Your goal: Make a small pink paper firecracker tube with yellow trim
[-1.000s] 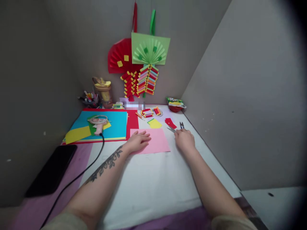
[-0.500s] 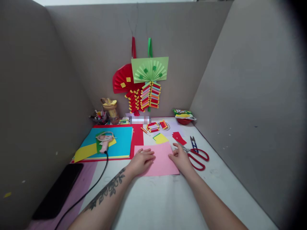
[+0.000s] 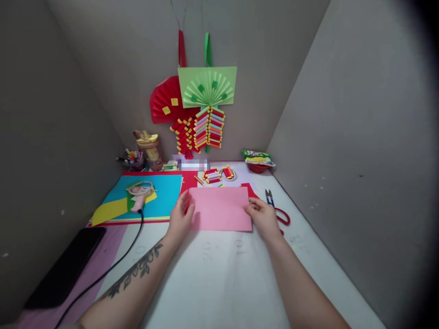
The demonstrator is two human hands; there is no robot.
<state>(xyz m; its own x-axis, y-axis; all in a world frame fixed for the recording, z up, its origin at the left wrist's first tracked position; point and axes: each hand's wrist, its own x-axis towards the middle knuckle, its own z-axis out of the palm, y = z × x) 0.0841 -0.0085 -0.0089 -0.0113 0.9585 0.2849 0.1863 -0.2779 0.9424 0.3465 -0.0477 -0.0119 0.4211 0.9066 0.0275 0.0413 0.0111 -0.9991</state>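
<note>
A pink sheet of paper (image 3: 219, 209) is held by its two side edges, tilted up off the white table. My left hand (image 3: 180, 214) grips the left edge, its thumb close to the paper's face. At the opposite edge, my right hand (image 3: 265, 217) pinches the sheet between thumb and fingers. Red-handled scissors (image 3: 283, 215) lie just beyond my right hand, partly covered by it. Small blue-handled snips (image 3: 270, 198) rest beside them. Behind the sheet, red paper pieces (image 3: 252, 189) peek out.
To the left lie blue paper sheets (image 3: 116, 194) with a pink glue gun (image 3: 138, 203), its black cord (image 3: 113, 269) trailing forward. A black phone-like slab (image 3: 65, 269) sits nearer. Rolled-paper firecrackers (image 3: 212, 175) lie behind; fan decorations (image 3: 210, 89) hang on the grey partition.
The pink paper has been lifted from flat on the table. My left hand has moved from resting on top of it to its left edge; my right hand has taken the right edge.
</note>
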